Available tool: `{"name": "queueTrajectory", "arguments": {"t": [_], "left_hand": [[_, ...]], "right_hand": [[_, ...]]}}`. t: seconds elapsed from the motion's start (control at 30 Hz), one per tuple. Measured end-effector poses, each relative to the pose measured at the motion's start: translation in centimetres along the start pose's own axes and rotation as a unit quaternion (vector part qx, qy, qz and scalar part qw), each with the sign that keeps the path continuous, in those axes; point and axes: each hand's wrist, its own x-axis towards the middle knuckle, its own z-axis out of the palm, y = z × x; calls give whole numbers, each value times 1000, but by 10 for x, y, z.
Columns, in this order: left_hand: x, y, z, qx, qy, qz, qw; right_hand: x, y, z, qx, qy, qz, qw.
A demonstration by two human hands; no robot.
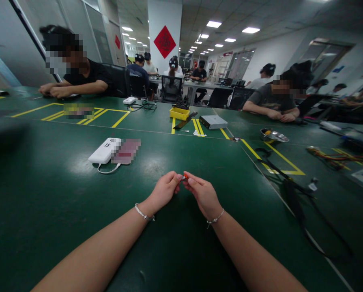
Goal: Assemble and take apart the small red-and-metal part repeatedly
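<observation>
A small orange and silver piece is held just above the green table, in the middle of the head view. Its kind is too small to make out. My left hand is closed in a pinch on the silver side of it. From the other side, my right hand pinches the orange part between thumb and fingers. The fingertips of both hands nearly meet and hide most of the piece.
Ahead to the left lies a white power bank with a short cable, beside a blurred-out flat item. Farther back are a yellow bin and a grey box. Black straps lie at right. People sit across the table.
</observation>
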Motion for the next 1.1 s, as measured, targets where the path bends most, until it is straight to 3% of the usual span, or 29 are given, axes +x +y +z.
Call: {"name": "queueTrajectory", "arguments": {"t": [0.4,0.53,0.7,0.9,1.1], "left_hand": [[-1,2,-1,-12,15,28,999],[-2,5,0,-17,21,25,999],[-3,5,0,-34,-21,11,999],[-3,5,-1,-52,-70,1,996],[-5,6,-1,-39,-64,4,997]], "right_hand": [[-3,3,5,20,-33,-2,999],[-2,5,6,-43,4,-38,998],[-3,1,3,-99,50,-78,991],[-4,-10,-2,-153,23,-104,982],[-4,-13,-4,-192,0,-122,974]]}}
